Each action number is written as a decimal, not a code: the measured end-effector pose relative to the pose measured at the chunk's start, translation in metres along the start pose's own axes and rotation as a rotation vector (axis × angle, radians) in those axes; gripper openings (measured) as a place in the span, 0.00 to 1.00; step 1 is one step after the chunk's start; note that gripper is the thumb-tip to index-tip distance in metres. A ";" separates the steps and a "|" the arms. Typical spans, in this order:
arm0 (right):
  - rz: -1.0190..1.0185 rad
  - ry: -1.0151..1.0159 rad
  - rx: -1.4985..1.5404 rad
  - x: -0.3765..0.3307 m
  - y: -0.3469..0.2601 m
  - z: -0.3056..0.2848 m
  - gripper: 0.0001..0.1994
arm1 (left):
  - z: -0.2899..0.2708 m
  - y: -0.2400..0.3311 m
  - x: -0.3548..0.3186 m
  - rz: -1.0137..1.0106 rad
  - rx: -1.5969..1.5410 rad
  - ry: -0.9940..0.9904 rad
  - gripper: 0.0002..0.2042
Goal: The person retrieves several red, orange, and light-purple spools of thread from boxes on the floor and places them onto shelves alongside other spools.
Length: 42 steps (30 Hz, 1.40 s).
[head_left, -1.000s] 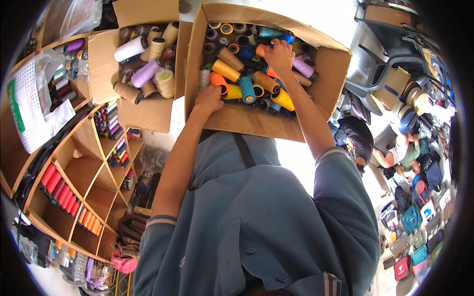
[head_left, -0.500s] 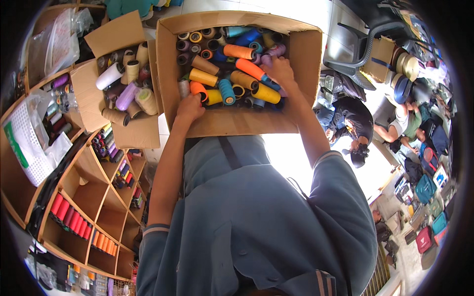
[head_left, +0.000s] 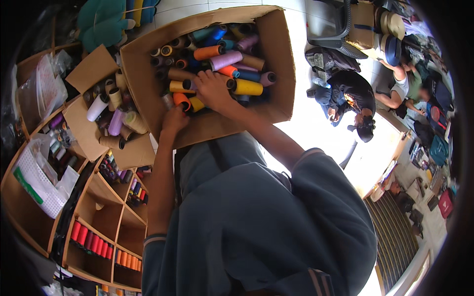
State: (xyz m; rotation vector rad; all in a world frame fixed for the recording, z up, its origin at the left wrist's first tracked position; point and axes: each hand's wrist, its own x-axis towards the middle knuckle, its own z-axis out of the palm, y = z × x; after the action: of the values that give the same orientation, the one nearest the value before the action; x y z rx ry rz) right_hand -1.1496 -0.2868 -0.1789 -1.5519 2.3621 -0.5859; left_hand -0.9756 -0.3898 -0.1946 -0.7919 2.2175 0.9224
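The large open brown cardboard box [head_left: 276, 59] sits far centre, heaped with coloured thread cones. The right hand [head_left: 212, 89] lies curled over the cones mid-box — what it pinches I cannot tell. The left hand [head_left: 174, 120] curls round an orange thread cone [head_left: 181, 101] near the left wall. Cones look light, stiff-cored, apt to roll — best gripped round the wound middle.

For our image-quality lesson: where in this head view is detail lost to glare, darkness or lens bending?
Head view: the floor beside the cardboard box is blown out white; the picture's rim falls to black; the wooden shelf edges curve from fisheye distortion; the thread cones under both hands stay sharp and evenly lit.
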 end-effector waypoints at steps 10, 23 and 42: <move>0.687 0.241 -0.016 -0.007 0.099 -0.037 0.11 | 0.002 -0.003 -0.001 -0.015 0.017 -0.010 0.23; 1.392 -0.558 0.500 -0.029 0.146 -0.047 0.19 | 0.007 -0.013 -0.003 -0.004 -0.056 0.002 0.23; 0.962 0.007 0.179 -0.063 0.135 -0.069 0.15 | -0.054 0.032 -0.018 -0.228 -1.251 0.081 0.14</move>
State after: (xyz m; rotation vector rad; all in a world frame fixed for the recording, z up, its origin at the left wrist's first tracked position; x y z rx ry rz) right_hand -1.2633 -0.1689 -0.1806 -0.2296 2.5775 -0.5189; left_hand -1.0026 -0.4073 -0.1381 -1.5568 1.3465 2.1751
